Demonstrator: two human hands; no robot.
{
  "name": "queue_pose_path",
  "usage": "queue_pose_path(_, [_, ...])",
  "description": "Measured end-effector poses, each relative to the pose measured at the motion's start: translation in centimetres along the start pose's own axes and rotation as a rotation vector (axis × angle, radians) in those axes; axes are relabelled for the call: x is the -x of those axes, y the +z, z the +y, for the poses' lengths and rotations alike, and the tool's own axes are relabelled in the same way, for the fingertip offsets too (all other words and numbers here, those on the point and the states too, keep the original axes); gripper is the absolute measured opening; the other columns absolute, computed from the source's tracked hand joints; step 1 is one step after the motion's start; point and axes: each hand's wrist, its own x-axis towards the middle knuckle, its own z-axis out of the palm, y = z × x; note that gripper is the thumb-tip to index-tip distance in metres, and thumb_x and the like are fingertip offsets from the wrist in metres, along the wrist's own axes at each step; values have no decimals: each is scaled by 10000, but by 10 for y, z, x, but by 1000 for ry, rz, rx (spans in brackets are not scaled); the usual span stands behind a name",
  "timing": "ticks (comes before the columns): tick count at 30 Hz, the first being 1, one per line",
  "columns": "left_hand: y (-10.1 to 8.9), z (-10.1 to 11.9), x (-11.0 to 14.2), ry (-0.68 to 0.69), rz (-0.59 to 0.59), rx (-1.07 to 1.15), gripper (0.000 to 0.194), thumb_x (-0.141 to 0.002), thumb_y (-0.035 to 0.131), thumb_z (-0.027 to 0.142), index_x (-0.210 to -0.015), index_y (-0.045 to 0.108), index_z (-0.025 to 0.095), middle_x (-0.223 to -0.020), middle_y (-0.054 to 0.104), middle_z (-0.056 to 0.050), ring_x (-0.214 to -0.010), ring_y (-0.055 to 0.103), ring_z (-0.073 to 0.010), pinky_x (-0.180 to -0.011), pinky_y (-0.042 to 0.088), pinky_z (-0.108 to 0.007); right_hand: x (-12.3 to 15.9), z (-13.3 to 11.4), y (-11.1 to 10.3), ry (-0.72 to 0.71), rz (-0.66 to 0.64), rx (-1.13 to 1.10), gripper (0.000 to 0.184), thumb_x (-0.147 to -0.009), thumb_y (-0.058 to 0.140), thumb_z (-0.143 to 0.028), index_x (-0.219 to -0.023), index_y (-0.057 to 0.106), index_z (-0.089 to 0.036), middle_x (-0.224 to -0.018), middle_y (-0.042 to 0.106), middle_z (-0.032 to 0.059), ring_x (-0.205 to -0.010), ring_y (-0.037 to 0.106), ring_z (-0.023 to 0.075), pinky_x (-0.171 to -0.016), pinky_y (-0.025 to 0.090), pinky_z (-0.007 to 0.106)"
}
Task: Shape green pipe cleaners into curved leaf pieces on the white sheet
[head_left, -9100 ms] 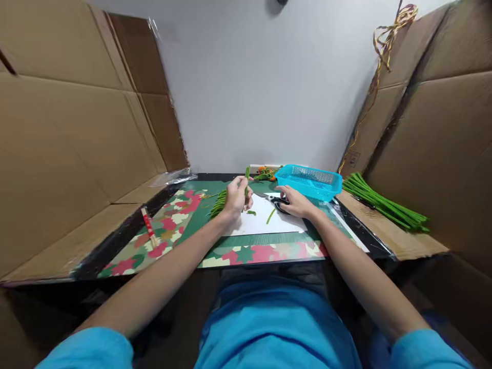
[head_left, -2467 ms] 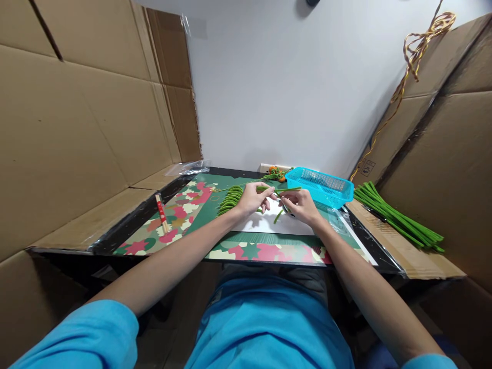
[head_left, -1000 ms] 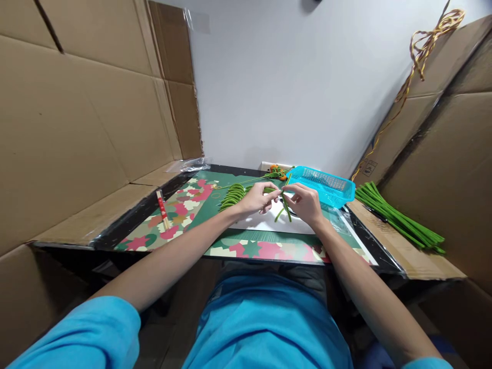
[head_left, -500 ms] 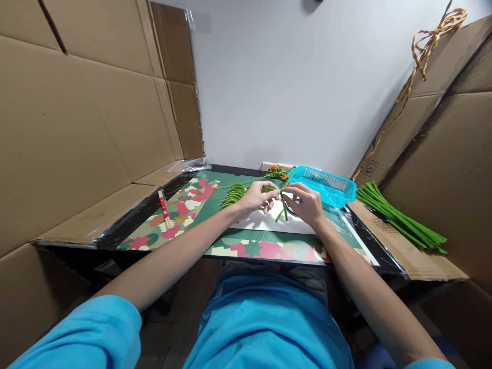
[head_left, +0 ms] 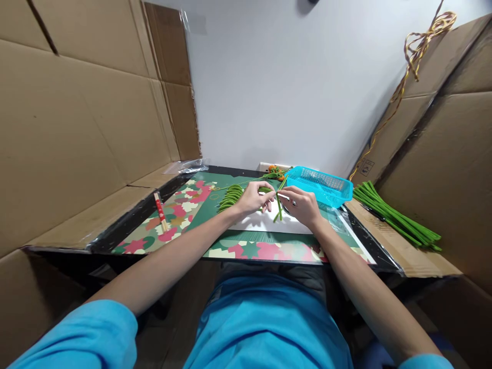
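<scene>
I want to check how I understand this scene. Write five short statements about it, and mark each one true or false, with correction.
1. The left hand and right hand are above a white flat sheet. True.
2. A rectangular blue plastic mesh basket stands beyond the right hand. True.
3. That basket is left of the left hand. False: it is to its right.
4. Long straight green stems lie on brown cardboard. True.
5. The right hand touches those long stems. False: it is at shorter green stem pieces.

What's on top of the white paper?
A short green piece lies on the white paper, near a dark object mostly hidden by the right hand. The left hand hides more paper.
</scene>
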Motion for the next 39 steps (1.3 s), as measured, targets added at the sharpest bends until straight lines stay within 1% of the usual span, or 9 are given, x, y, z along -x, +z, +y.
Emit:
queue_pose_path(6, [1, -7, -1, 92, 24, -32, 362, -836, 834, 424, -897, 626, 133, -647, 655, -16, -501, 691, -162, -390, 439, -199, -1, -2, 0, 29, -19, -42, 262, -1076, 551, -310, -1072, 801, -231, -1042, 801, 56, -724, 715, 135, -624, 487, 243])
queue_pose_path(11, [2, -6, 3, 208, 54, -134, 263, -912, 745, 382, -950, 626, 151, -607, 650, 0, -490, 669, -151, -435, 455, -204, -7, -9, 3, 121, 16, -188, 323, -1079, 500, -361, -1026, 775, -201, -995, 777, 84, -686, 658, 148, -631, 487, 263])
queue_pose_path(15, [4, 0, 8, 285, 92, -256, 195, -960, 665, 356, -968, 617, 168, -659, 658, 1, -556, 697, -154, -520, 509, -217, -15, -16, 5, 306, 70, -437, 395, -1011, 580, -528, -858, 713, -189, -809, 688, 60, -570, 527, 137, -540, 419, 275])
queue_pose_path(20, [6, 7, 11, 346, 96, -441, 161, -964, 647, 344, -957, 633, 184, -835, 701, -35, -609, 694, -142, -527, 492, -213, -23, -17, -1, 660, -138, -972, 465, -842, 749, -634, -773, 637, -188, -541, 455, -51, -424, 327, 88, -418, 238, 241])
queue_pose_path(23, [7, 6, 8, 335, 88, -406, 207, -940, 693, 386, -950, 647, 184, -850, 699, -36, -598, 678, -138, -500, 469, -211, -25, -13, -4, 727, -191, -1092, 469, -805, 783, -631, -780, 628, -189, -480, 379, -87, -410, 251, 74, -413, 194, 230])
queue_pose_path(26, [8, 2, 4, 286, 109, -298, 262, -941, 695, 435, -951, 646, 178, -757, 682, -21, -561, 663, -139, -488, 479, -216, -25, -10, -3, 692, -128, -1003, 479, -802, 777, -645, -786, 635, -187, -538, 446, -63, -426, 313, 80, -420, 241, 234])
queue_pose_path(29, [9, -3, 0, 184, 97, -181, 345, -916, 723, 494, -964, 640, 163, -627, 637, 0, -505, 654, -152, -427, 454, -216, -22, -8, 0, 551, -53, -737, 440, -879, 715, -614, -817, 665, -180, -667, 577, -8, -466, 409, 93, -444, 291, 247])
queue_pose_path(34, [7, -7, -5, 79, 63, 15, 449, -819, 823, 526, -962, 642, 141, -699, 656, -13, -491, 657, -145, -361, 429, -206, -13, -5, 0, 225, 7, -271, 284, -1027, 571, -406, -927, 731, -194, -886, 717, 52, -578, 563, 123, -573, 444, 266])
queue_pose_path(39, [3, -3, -6, 17, 49, 95, 449, -795, 846, 520, -926, 653, 136, -680, 635, -4, -453, 597, -106, -350, 397, -191, -7, -5, -4, 88, 65, -33, 242, -1068, 538, -316, -1074, 766, -235, -1105, 770, 75, -657, 669, 116, -577, 464, 247])
